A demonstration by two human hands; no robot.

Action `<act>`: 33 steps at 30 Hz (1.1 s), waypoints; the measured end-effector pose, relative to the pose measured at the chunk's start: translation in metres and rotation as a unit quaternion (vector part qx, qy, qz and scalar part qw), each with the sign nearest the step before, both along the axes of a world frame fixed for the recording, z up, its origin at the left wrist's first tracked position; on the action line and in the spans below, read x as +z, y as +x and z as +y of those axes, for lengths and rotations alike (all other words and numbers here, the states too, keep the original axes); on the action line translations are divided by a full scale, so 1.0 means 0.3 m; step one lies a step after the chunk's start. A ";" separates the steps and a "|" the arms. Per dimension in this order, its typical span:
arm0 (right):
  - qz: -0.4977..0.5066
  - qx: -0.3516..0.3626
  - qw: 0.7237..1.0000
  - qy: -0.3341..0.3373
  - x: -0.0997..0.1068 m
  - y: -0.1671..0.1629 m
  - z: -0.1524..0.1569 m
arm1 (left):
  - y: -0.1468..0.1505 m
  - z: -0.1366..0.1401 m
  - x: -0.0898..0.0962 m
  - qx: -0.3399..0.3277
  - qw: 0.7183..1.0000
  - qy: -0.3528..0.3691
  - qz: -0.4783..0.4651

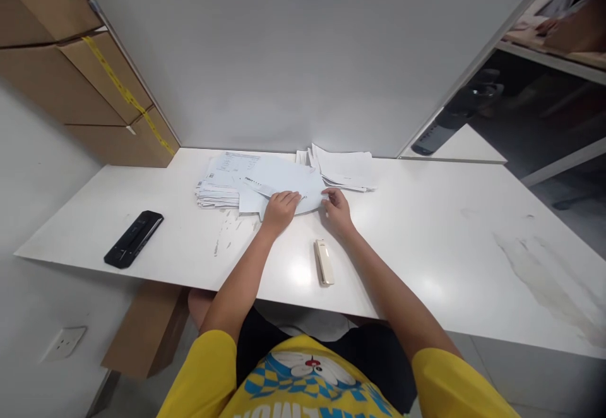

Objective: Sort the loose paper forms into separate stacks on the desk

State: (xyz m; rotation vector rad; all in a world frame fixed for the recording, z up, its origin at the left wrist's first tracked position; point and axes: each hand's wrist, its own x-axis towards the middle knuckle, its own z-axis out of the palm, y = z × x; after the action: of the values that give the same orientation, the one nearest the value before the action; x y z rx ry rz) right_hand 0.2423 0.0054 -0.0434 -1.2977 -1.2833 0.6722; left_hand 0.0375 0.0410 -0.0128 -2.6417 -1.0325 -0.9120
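My left hand (280, 211) has its fingers bent together over the near edge of a white paper sheet (288, 178). At the sheet's right edge, my right hand (337, 211) pinches the paper between thumb and fingers. Part of a folded sheet (258, 185) with print on it lies under or beside my left fingers; how the layers overlap there I cannot tell. To the left is a thick stack of printed papers (218, 194), partly covered by the sheet. Behind my right hand lies another pile of papers (345, 167). A cream stapler (324, 262) rests on the table between my forearms.
A black flat device (134, 239) lies on the white table (416, 228) at the left. Cardboard boxes (108, 83) are stacked at the back left. A grey panel (303, 58) closes off the back. A dark bottle (449, 118) stands beyond the panel's right edge.
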 end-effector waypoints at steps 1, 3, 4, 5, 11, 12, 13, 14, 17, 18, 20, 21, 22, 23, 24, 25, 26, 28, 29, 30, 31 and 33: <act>0.000 -0.013 1.000 0.007 0.007 -0.003 -0.012 | -0.003 0.003 0.001 0.026 1.000 -0.012 -0.004; -0.006 -0.022 1.000 0.019 0.025 -0.008 -0.041 | -0.009 0.011 0.002 0.073 0.997 -0.039 -0.005; -0.012 -0.018 1.000 0.022 0.035 -0.010 -0.056 | -0.012 0.015 0.002 0.089 0.995 -0.054 -0.001; -0.017 -0.012 0.999 0.025 0.046 -0.011 -0.071 | -0.015 0.019 0.001 0.098 0.993 -0.068 0.004; 0.005 0.003 1.000 0.004 0.088 -0.019 -0.122 | -0.010 0.006 -0.020 0.056 0.995 -0.079 0.026; 0.017 0.004 1.000 -0.002 0.086 -0.024 -0.124 | -0.001 -0.006 -0.025 0.040 0.996 -0.068 0.030; 0.032 0.007 0.999 -0.008 0.082 -0.029 -0.124 | 0.011 -0.019 -0.030 0.021 0.997 -0.057 0.038; 0.049 0.011 0.999 -0.012 0.075 -0.036 -0.123 | 0.024 -0.033 -0.034 -0.001 0.998 -0.048 0.049; 0.135 0.031 0.990 -0.022 0.054 -0.057 -0.112 | 0.069 -0.070 -0.040 -0.050 0.995 -0.033 0.085; 0.179 0.043 0.983 -0.027 0.049 -0.063 -0.107 | 0.081 -0.079 -0.039 -0.055 0.993 -0.034 0.097; 0.265 0.071 0.961 -0.043 0.041 -0.070 -0.098 | 0.096 -0.093 -0.035 -0.060 0.990 -0.040 0.123; 0.298 0.087 0.949 -0.057 0.038 -0.071 -0.095 | 0.099 -0.099 -0.031 -0.065 0.987 -0.043 0.138; 0.318 0.101 0.940 -0.070 0.034 -0.070 -0.092 | 0.100 -0.105 -0.027 -0.071 0.985 -0.044 0.151; 0.325 0.108 0.936 -0.078 0.028 -0.066 -0.091 | 0.098 -0.112 -0.021 -0.078 0.983 -0.042 0.159; 0.329 0.110 0.934 -0.081 0.019 -0.058 -0.090 | 0.094 -0.118 -0.015 -0.084 0.983 -0.037 0.162; 0.324 0.104 0.937 -0.075 0.008 -0.045 -0.088 | 0.089 -0.125 -0.009 -0.089 0.983 -0.029 0.160; 0.309 0.086 0.945 -0.060 -0.005 -0.026 -0.085 | 0.083 -0.132 -0.003 -0.094 0.984 -0.018 0.154; 0.270 0.021 0.963 -0.018 -0.036 0.034 -0.076 | 0.071 -0.143 0.007 -0.099 0.986 0.003 0.132; 0.249 -0.018 0.968 -0.001 -0.050 0.073 -0.070 | 0.064 -0.145 0.012 -0.097 0.988 0.008 0.119; 0.230 -0.055 0.972 0.012 -0.063 0.116 -0.064 | 0.057 -0.144 0.016 -0.085 0.991 0.006 0.103; 0.215 -0.089 0.972 0.019 -0.072 0.158 -0.060 | 0.049 -0.139 0.020 -0.061 0.995 -0.003 0.082; 0.191 -0.141 0.971 0.021 -0.078 0.232 -0.059 | 0.033 -0.123 0.026 0.018 0.999 -0.043 0.025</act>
State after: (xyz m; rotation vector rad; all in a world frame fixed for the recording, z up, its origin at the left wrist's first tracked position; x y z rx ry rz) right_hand 0.3118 -0.0123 -0.0667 -1.2146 -0.7800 0.6488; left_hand 0.0473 0.0042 -0.0050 -2.6902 -1.1278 -0.8068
